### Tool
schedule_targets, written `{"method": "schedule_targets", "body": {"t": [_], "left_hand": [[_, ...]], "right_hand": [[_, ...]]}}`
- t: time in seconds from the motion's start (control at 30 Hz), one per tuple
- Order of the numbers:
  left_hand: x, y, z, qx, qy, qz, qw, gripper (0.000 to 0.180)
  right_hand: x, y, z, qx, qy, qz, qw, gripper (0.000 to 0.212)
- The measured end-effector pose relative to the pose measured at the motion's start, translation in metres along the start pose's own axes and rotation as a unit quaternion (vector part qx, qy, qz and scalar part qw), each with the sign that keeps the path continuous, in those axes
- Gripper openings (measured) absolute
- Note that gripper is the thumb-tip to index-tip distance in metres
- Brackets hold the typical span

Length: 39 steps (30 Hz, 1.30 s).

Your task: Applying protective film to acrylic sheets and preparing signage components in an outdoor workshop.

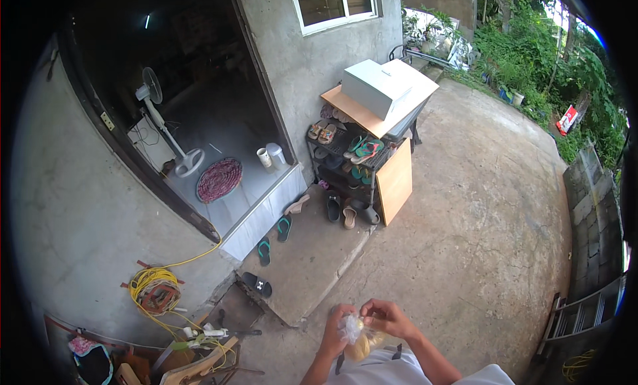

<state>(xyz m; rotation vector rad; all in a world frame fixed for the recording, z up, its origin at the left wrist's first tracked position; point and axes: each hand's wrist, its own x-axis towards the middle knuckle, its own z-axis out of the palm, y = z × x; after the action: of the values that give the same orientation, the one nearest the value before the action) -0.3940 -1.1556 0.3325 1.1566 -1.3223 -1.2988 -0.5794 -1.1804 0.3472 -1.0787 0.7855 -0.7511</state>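
1. A clear plastic bag (349, 327) was held up by both hands, its yellow contents (359, 348) slung directly below the fingers, seemingly because it was gripped near the neck.
2. The fingers of the left hand (334, 330) were closed round gathered plastic; those of the right hand (392, 320) were pinched at the bag's top. Some fingertips were hidden, and the contents could not be identified.
3. Left of the fingers, a yellow cable (151, 276) was coiled against the wall (100, 232), probably for tidiness.
4. Beyond the fingers, sandals (322, 134) were stored on a black rack (341, 140); above it, a white box (377, 87) was supported by a board (339, 102).
5. Ahead-left, the room behind a fan (152, 86) was lost in darkness.
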Motion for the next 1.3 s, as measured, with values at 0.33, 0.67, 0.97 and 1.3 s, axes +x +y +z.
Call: {"method": "schedule_targets", "body": {"t": [0.33, 0.67, 0.97, 1.3], "left_hand": [[0.15, 0.01, -0.06, -0.076, -0.089, -0.047, 0.992, 0.032], [0.272, 0.029, -0.093, -0.054, -0.176, 0.046, 0.982, 0.029], [0.367, 0.034, -0.086, -0.156, 0.055, -0.062, 0.984, 0.011], [0.45, 0.042, -0.111, -0.159, 0.217, 0.012, 0.963, 0.02]], "right_hand": [[0.129, -0.067, -0.021, -0.068, 0.073, 0.057, 0.993, 0.01], [0.235, -0.09, -0.07, 0.083, 0.097, 0.1, 0.987, 0.011], [0.373, -0.163, -0.153, -0.206, -0.131, -0.102, 0.964, 0.012], [0.525, -0.173, -0.176, 0.142, -0.302, 0.169, 0.927, 0.017]]}}
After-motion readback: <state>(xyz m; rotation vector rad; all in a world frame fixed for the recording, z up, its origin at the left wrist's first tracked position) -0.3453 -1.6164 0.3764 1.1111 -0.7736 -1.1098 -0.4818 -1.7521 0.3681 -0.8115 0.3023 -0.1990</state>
